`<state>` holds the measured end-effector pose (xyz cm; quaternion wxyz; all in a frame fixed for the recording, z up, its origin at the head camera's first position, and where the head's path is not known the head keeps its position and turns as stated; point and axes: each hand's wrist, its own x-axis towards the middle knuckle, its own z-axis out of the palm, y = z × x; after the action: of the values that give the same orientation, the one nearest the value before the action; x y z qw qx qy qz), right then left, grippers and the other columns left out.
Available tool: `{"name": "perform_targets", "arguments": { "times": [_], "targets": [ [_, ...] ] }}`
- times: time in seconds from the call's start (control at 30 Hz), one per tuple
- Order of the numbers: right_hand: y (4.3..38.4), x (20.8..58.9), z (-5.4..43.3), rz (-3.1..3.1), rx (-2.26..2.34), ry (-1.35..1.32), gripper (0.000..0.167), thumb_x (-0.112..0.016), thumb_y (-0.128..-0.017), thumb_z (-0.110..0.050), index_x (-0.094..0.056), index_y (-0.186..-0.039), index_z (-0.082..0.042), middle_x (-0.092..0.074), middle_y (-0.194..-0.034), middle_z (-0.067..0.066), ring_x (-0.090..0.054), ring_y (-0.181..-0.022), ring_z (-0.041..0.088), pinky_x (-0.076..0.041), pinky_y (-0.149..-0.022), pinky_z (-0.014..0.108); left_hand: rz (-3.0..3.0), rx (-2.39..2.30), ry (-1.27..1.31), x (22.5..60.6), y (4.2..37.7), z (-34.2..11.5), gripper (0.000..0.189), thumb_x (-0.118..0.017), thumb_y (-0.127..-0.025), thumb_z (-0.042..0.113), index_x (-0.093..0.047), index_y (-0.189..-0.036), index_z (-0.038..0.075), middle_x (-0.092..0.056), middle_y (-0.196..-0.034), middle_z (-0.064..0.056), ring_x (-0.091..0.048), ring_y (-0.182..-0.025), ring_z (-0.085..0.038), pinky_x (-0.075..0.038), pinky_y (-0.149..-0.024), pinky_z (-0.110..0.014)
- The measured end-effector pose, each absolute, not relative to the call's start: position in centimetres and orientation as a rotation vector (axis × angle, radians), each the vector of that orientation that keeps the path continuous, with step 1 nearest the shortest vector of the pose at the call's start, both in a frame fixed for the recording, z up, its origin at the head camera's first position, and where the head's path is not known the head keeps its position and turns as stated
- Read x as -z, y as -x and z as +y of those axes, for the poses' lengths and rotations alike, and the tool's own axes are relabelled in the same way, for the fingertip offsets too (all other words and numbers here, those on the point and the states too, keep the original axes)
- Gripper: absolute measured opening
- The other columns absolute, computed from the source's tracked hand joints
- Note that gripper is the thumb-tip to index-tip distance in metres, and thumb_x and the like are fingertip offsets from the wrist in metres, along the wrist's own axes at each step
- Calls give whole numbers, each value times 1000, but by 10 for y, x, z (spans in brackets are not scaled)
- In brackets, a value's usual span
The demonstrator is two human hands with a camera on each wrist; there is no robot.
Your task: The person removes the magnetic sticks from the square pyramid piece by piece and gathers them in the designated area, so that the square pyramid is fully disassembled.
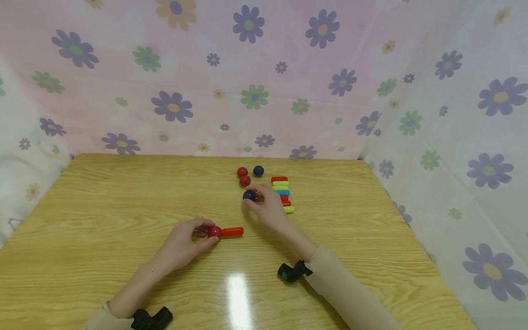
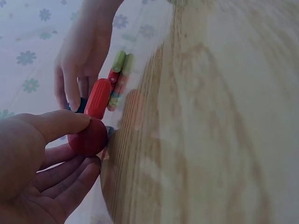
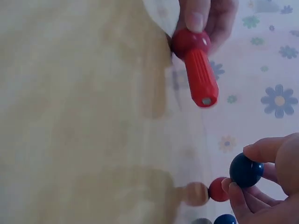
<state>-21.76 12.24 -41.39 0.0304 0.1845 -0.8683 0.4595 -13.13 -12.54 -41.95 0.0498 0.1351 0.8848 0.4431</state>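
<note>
My left hand [image 1: 184, 243] pinches a dark red ball [image 1: 214, 232] between thumb and fingers, near the middle of the table. A bright red rod [image 1: 233, 231] sticks out from that ball toward the right, its end touching the ball. In the right wrist view the rod's free end shows a small metallic tip [image 3: 206, 100]. Farther back, my right hand [image 1: 269, 208] grips a dark blue ball [image 1: 249, 195] with thumb and fingertips. In the left wrist view the right hand partly hides this blue ball [image 2: 80, 105].
Behind the right hand lie two dark red balls [image 1: 245, 181] and another blue ball [image 1: 258, 171]. Beside that hand is a row of several coloured rods [image 1: 281, 183], partly covered by it. Flowered cloth [image 1: 255, 96] hangs behind the wooden table [image 1: 123, 197].
</note>
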Motion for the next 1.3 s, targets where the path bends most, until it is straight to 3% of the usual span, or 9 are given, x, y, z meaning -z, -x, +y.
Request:
{"name": "perform_targets", "arguments": {
  "times": [0.23,0.43,0.77,1.3],
  "targets": [
    [248,412,122,-2640,-1390,-392,35,-73,-93,-13,-67,-125,-1,-63,-123,16,-66,-109,28,-56,-93,37,2718,-1336,-411,419,129,-124,32,-77,-89,18,-69,-119,7,-72,-109,-3,-67,-98,-15,-58,-86,-33],
    [260,416,123,-2593,-1351,-306,35,-74,-91,-12,-68,-124,0,-68,-121,18,-67,-105,31,-56,-91,40,2732,-1324,-415,417,128,-125,33,-76,-89,19,-69,-119,7,-72,-109,-3,-67,-97,-15,-58,-85,-33],
    [269,422,119,-2659,-1045,-238,32,-73,-91,-12,-71,-121,-2,-70,-120,17,-67,-100,28,-56,-87,40,2729,-1335,-422,417,128,-124,32,-77,-88,17,-69,-118,7,-72,-109,-4,-67,-96,-15,-58,-84,-32],
    [272,425,120,-2632,-1014,-221,32,-77,-88,-10,-70,-116,3,-69,-110,19,-68,-98,30,-57,-87,40,2745,-1314,-415,419,128,-123,31,-77,-88,18,-70,-117,8,-72,-108,-1,-67,-96,-14,-57,-84,-31]
  ]
}}
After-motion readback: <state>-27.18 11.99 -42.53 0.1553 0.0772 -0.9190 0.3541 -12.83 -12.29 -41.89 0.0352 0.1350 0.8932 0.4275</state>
